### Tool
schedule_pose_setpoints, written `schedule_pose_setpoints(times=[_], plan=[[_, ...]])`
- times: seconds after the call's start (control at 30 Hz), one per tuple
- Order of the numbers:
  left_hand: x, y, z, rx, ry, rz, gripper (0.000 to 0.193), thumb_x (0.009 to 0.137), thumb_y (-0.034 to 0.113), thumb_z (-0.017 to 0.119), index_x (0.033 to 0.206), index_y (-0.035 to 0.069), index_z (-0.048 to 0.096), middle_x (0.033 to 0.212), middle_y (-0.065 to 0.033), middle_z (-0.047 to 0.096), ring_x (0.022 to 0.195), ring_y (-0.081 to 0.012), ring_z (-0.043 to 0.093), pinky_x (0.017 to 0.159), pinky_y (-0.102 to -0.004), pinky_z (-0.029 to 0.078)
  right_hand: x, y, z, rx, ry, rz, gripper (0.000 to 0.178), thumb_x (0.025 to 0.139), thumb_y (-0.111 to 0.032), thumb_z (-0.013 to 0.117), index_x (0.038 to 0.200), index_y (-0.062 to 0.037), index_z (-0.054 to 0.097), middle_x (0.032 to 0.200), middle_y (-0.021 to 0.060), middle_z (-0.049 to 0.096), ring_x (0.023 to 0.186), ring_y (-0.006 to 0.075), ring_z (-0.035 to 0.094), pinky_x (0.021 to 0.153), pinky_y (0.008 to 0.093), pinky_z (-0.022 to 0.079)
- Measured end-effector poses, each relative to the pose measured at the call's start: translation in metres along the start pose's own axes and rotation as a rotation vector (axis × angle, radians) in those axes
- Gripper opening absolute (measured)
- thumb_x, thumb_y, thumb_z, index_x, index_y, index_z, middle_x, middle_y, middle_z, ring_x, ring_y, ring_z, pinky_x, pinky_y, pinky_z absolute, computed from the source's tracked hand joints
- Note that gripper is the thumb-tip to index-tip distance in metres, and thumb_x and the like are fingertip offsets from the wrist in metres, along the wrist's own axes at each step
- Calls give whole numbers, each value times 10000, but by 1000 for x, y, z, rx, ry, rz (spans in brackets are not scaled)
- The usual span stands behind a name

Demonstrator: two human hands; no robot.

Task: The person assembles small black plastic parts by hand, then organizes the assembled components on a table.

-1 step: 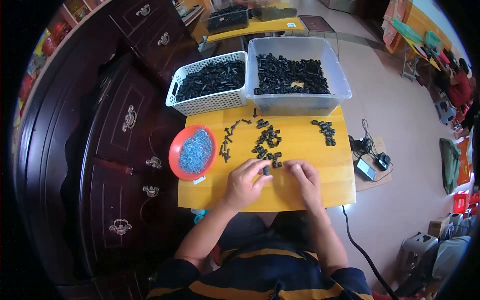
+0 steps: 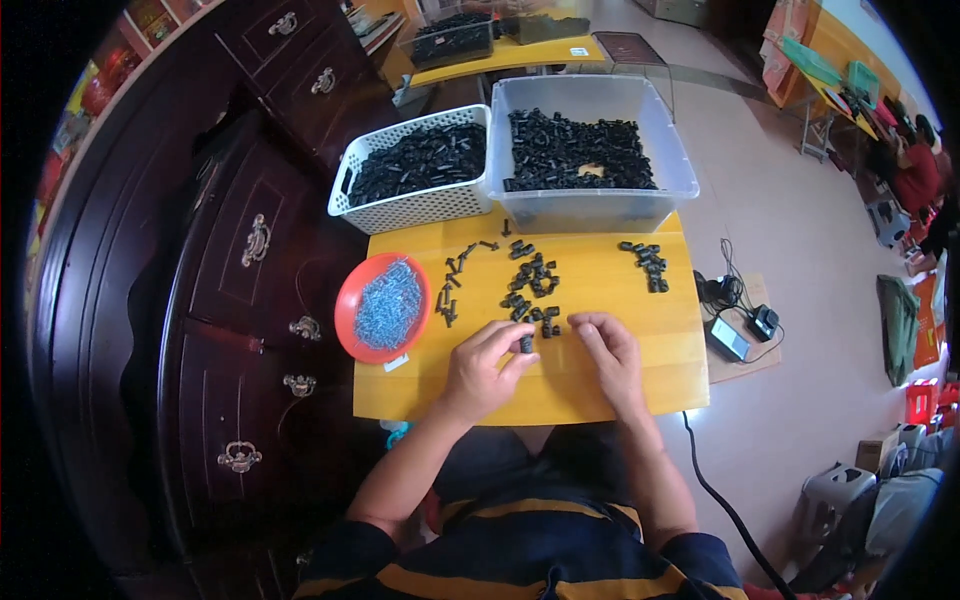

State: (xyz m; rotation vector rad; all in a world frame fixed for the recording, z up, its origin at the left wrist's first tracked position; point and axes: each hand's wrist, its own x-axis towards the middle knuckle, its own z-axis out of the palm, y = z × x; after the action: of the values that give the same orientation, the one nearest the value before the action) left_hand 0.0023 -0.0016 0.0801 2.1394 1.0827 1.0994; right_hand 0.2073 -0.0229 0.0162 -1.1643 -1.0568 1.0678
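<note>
Near the front of the yellow table, my left hand (image 2: 480, 372) pinches a short black plastic cylinder (image 2: 526, 343) upright between thumb and fingers. Just to its right, my right hand (image 2: 610, 362) has its thumb and fingertips closed together; anything between them is too small or hidden to make out. Beyond my hands lies a loose cluster of short black cylinders (image 2: 535, 278). A second small group of black cylinders (image 2: 648, 266) sits at the table's right. Several slim black pieces with flared ends (image 2: 449, 290) trail along the left.
A red bowl (image 2: 345, 335) of small bluish metal pins sits at the left edge. At the back stand a white perforated basket (image 2: 415, 197) and a clear plastic bin (image 2: 600, 205), both filled with black parts. Dark wooden drawers (image 2: 240, 340) flank the left; electronic devices (image 2: 727, 340) lie right.
The whole view has shifted very slightly. My left hand still grips the black cylinder, and my right fingertips sit a touch farther up and more curled.
</note>
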Motion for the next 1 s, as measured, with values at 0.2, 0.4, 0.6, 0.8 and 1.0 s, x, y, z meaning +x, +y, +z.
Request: schedule_pose_setpoints(times=[0.2, 0.4, 0.6, 0.8, 1.0], plan=[[-23, -1, -11, -94, -67, -121, 335, 806, 10, 802, 1121, -5, 689, 927, -103, 690, 780, -173, 689, 703, -290, 568, 70, 9, -27, -1060, 16, -305, 507, 946, -286, 666, 1358, -13, 551, 1414, 225, 540, 1327, 369, 497, 1119, 479, 384], [-50, -17, -15, -183, -30, -258, 327, 819, -1, 795, 1129, -16, 691, 931, -79, 700, 795, -140, 686, 718, -260, 556, 86, 25, -20, -1261, 42, -229, 729, 957, -516, 551, 1480, -20, 439, 1591, 273, 326, 1498, 436, 258, 1225, 548, 212], [-61, -26, -17, -249, -32, -331, 331, 827, -5, 787, 1143, -16, 690, 906, -67, 701, 782, -130, 686, 717, -259, 556, 99, 33, -29, -1210, 103, -234, 685, 961, -477, 577, 1476, -42, 454, 1593, 270, 322, 1501, 438, 255, 1226, 559, 204], [-58, -26, -21, -227, -67, -331, 337, 836, 25, 788, 1157, 5, 689, 879, -70, 690, 772, -132, 687, 705, -268, 553, 91, 32, -28, -1227, 125, -216, 661, 967, -458, 582, 1490, -74, 457, 1600, 257, 323, 1504, 426, 259, 1225, 557, 204], [-33, -30, -58, 95, -256, -339, 340, 848, 103, 756, 1168, 25, 674, 872, -130, 694, 755, -250, 700, 695, -354, 558, 60, 19, -11, -1141, -33, -249, 624, 958, -405, 605, 1469, -67, 488, 1581, 252, 358, 1484, 439, 297, 1193, 615, 230]])
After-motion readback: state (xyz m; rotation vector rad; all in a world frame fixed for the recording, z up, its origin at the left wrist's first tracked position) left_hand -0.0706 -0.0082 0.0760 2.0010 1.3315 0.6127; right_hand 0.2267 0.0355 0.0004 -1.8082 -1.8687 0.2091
